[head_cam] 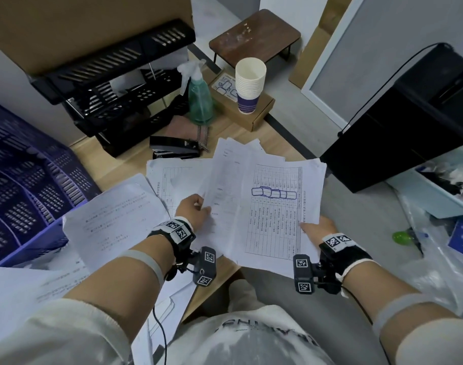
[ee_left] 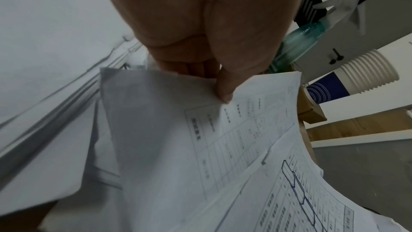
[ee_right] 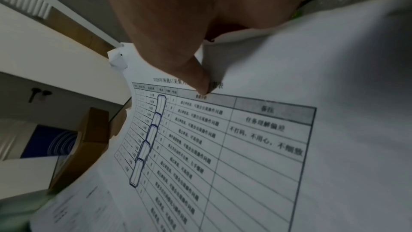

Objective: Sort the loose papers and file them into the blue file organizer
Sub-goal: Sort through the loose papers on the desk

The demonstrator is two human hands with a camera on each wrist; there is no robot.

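I hold a fanned stack of white printed papers (head_cam: pixel 267 206) above the desk edge with both hands. My left hand (head_cam: pixel 194 208) pinches the left side of the stack, thumb on top (ee_left: pixel 224 93) of a sheet with a table (ee_left: pixel 234 130). My right hand (head_cam: pixel 317 229) grips the right edge, its thumb (ee_right: pixel 200 84) pressed on the top sheet (ee_right: pixel 256 138), a table with blue hand-drawn boxes. More loose papers (head_cam: pixel 114 222) lie on the desk at the left. The blue file organizer (head_cam: pixel 27 185) stands at the far left.
A black mesh tray rack (head_cam: pixel 119 83) stands at the back with a black stapler (head_cam: pixel 175 150), a green spray bottle (head_cam: pixel 200 101) and stacked paper cups (head_cam: pixel 248 85) on a cardboard box (head_cam: pixel 251 111). A black box (head_cam: pixel 409 122) sits right, above a cluttered floor.
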